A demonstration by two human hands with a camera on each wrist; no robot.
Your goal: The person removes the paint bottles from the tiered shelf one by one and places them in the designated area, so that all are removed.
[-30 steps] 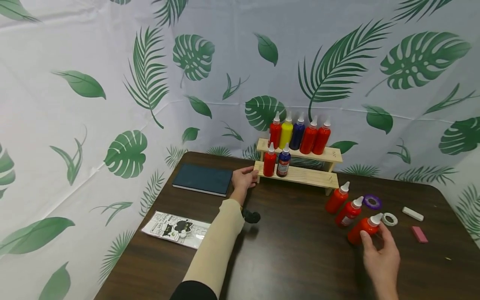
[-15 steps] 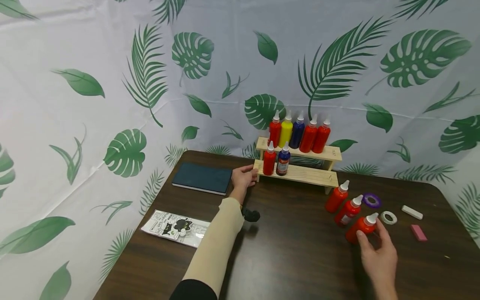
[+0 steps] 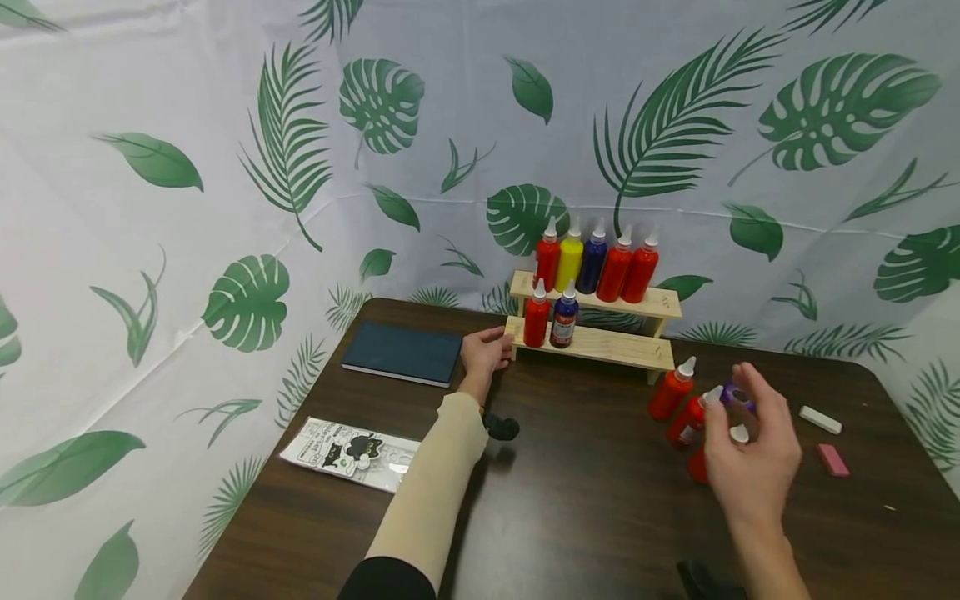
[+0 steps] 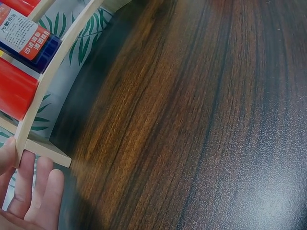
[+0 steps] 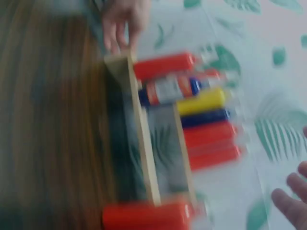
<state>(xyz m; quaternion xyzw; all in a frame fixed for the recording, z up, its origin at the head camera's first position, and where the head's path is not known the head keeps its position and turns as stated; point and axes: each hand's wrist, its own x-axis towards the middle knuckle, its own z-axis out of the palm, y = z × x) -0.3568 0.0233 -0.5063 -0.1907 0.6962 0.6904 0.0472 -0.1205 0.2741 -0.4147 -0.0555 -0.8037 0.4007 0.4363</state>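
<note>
The left hand [image 3: 483, 352] pinches the left end of a two-tier pale wooden rack [image 3: 611, 347] between thumb and fingers; the rack stands along the far edge of a dark wood-grain table [image 3: 585, 483], whose near edge is cut off. The right hand [image 3: 757, 450] is raised over the table's right half, thumb and fingers apart, holding nothing visible; in its blurred wrist view, only fingers show at the border. Behind it in the head view, the nearest red plastic bottle [image 3: 697, 467] is mostly hidden, part of its body and white cap showing; the middle red bottle [image 3: 686, 421] and a purple tape ring [image 3: 742, 398] are partly covered; the farthest red bottle [image 3: 672, 392] stands near the rack's right end. The lower tier carries a red bottle and a labelled blue bottle [image 3: 564, 321], both cut off in the left wrist view; near the table's far left corner lies a dark blue notebook [image 3: 402, 353]; a cream sleeve [image 3: 427, 492] hides one end of a cat-printed packet [image 3: 352, 452].
</note>
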